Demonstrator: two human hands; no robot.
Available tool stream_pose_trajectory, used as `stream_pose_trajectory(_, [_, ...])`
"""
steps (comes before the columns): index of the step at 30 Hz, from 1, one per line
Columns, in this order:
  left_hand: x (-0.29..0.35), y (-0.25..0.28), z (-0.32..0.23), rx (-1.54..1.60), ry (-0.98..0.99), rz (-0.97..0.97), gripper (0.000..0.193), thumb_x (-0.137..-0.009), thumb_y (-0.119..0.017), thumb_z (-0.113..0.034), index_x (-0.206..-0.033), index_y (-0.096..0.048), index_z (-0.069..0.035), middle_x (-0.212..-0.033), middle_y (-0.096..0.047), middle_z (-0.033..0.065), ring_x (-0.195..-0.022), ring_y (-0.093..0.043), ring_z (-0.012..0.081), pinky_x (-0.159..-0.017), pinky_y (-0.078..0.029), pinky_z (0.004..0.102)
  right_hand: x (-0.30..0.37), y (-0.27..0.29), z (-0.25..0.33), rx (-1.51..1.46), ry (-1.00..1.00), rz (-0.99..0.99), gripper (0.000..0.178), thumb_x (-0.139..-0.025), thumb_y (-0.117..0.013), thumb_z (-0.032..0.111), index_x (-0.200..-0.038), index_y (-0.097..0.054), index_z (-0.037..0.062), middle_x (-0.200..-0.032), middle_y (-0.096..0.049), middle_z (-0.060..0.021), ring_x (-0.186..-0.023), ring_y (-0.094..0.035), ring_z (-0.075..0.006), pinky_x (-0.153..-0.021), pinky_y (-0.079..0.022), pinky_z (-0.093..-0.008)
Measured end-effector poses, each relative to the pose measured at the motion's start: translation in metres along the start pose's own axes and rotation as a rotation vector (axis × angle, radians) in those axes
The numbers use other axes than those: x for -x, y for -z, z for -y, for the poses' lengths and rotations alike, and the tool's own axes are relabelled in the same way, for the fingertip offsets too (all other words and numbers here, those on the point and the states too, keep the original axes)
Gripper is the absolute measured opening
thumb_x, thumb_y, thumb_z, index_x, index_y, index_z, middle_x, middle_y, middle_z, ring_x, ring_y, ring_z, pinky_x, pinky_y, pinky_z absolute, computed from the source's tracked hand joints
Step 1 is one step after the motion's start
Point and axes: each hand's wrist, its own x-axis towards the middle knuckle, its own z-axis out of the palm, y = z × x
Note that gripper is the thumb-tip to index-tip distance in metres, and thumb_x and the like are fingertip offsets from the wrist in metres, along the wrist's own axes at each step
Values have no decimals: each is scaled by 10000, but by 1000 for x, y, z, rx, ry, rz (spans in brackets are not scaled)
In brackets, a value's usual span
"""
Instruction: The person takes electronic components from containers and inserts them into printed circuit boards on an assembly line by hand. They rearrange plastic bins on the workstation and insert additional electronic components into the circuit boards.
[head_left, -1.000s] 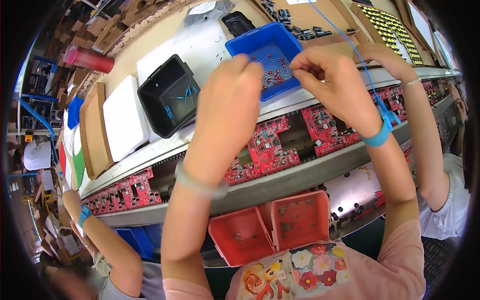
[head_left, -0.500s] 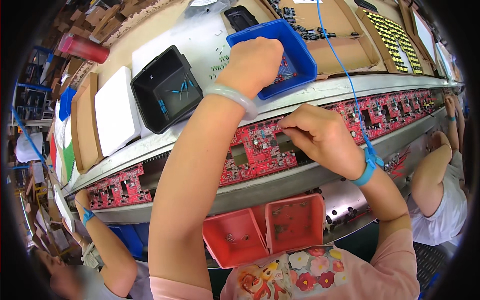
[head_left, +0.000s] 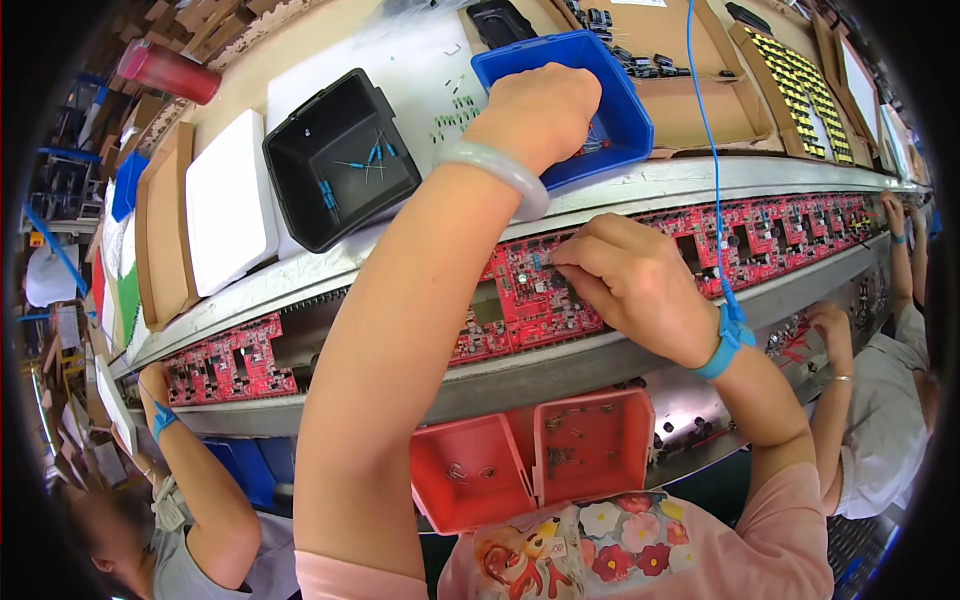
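Note:
My left hand (head_left: 545,112), with a pale bangle at its wrist, reaches into a blue bin (head_left: 632,135) at the back. Its knuckles are bent and its fingertips are hidden; small red components with wire leads show beside it. My right hand (head_left: 640,285), a blue wrist strap (head_left: 728,345) on its wrist, is closed in a pinch over a red circuit board (head_left: 530,325). Its thumb and forefinger are at the board's upper part, near a small blue component. Anything between those fingertips is too small to make out.
A black bin (head_left: 318,150) holds blue resistors. Red bins (head_left: 590,450) sit in front of me. Boards line a metal rail (head_left: 420,385). A blue cord (head_left: 708,150) runs down to my right wrist strap. Co-workers' arms (head_left: 205,460) are at both sides.
The whole view has shifted slightly. My left hand stays in the blue bin and my right hand keeps its pinch at the board. A co-worker's hand on the right has come up near the rail.

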Motion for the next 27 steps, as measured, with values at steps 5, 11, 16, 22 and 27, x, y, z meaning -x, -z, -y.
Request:
stream_pose_trajectory(5, [-1, -14, 20, 188, -113, -315, 167, -888, -688, -19, -1038, -759, -42, -1012, -744, 182, -975, -719, 360, -834, -573, 451, -4, -2, 1, 34, 20, 12, 227, -775, -766, -21, -989, -702, 14, -903, -656, -138, -819, -673, -337, -707, -556, -417])
stream_pose_trajectory(11, [25, -3, 14, 478, -93, -558, 100, -894, -696, -51, -951, -736, 21, -929, -753, 210, -895, -734, 378, -817, -575, 455, -3, -1, 1, 60, 5, 27, 226, -768, -759, -33, -981, -697, 11, -899, -654, -140, -808, -667, -344, -695, -551, -426])
stream_pose_trajectory(16, [91, 24, 15, 673, 2, -501, 127, -943, -714, -49, -1046, -742, 20, -932, -758, 100, -855, -711, 134, -786, -547, 269, -2, -2, 2, 62, -21, 40, 226, -768, -751, -44, -980, -693, 7, -897, -651, -144, -804, -663, -349, -690, -548, -434])
stream_pose_trajectory(22, [179, 15, 20, 826, 25, -646, 123, -921, -722, -6, -1040, -736, 25, -883, -745, 136, -763, -707, 162, -732, -555, 274, -4, 0, 7, 103, -32, 41, 193, -779, -743, -37, -957, -683, 5, -868, -638, -144, -796, -656, -357, -686, -541, -449])
stream_pose_trajectory(27, [232, -4, 17, 846, 289, -547, 175, -914, -716, 53, -1086, -731, 29, -932, -725, 114, -825, -688, 150, -773, -551, 263, -15, 2, 9, 177, -77, 171, 119, -801, -719, 7, -917, -693, 2, -846, -644, -152, -796, -658, -363, -699, -541, -462])
